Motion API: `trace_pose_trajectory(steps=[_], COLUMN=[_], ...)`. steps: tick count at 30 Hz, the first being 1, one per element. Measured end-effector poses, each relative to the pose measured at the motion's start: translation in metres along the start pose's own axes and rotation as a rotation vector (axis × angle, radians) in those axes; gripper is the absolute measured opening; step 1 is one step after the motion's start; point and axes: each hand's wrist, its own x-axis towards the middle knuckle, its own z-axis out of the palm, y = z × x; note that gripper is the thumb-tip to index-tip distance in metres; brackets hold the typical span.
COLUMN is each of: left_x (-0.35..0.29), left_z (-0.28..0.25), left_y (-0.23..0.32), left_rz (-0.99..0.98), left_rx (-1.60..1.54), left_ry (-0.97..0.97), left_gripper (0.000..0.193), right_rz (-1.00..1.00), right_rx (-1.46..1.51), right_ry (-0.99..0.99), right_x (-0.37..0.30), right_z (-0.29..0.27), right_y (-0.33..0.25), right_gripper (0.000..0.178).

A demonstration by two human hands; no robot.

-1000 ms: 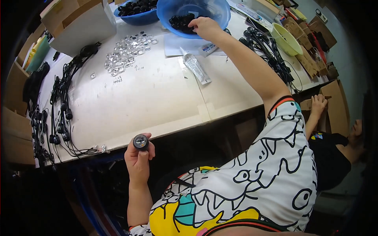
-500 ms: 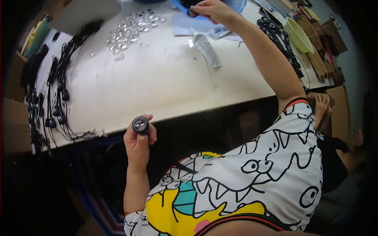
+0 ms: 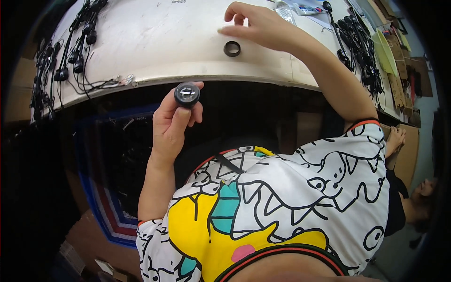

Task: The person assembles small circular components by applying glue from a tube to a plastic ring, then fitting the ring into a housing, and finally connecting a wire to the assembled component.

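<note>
My left hand (image 3: 171,120) is closed round a short black cylinder with a clear lens (image 3: 187,94) in its upward-facing end. It holds this piece just off the front edge of the table. Above the tabletop, my right hand (image 3: 256,26) has its fingers apart and slightly bent, with nothing in them. A black ring (image 3: 232,49) rests on the white table (image 3: 155,47) just below the right fingertips. Behind the right wrist lie a clear plastic wrapper (image 3: 284,11) and a white and blue tube (image 3: 307,9).
Black cables with small heads (image 3: 75,58) lie along the table's left side, and more black cables (image 3: 354,44) on the right. A pale green basin (image 3: 385,54) stands at the far right. Under the table is a blue-edged striped bag (image 3: 101,214). Another person's hands (image 3: 397,138) show at right.
My right hand has come back from the blue basin with its fingers now apart, and a black ring now lies on the table beneath it. My left hand still holds the lens cylinder. The view has shifted.
</note>
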Motion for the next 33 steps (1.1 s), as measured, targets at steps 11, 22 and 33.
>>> trace_pose_trajectory(steps=[11,22,33], left_x=[-0.020,-0.021,-0.012], left_z=[0.023,0.039,0.040], left_y=[0.012,-0.003,-0.006], left_rz=[-0.124,-0.144,-0.138], left_rx=[0.025,0.110,0.195], left_ry=[0.000,-0.076,-0.169], left_gripper=[0.030,0.022,0.024], right_rz=[-0.528,-0.567,-0.515], right_rx=[0.402,0.114,0.134], right_ry=[-0.017,0.068,-0.052], right_x=[-0.077,-0.108,-0.113], right_z=[-0.007,0.005,0.006], right_y=[-0.038,-0.038,-0.025], right_gripper=[0.029,0.033,0.038])
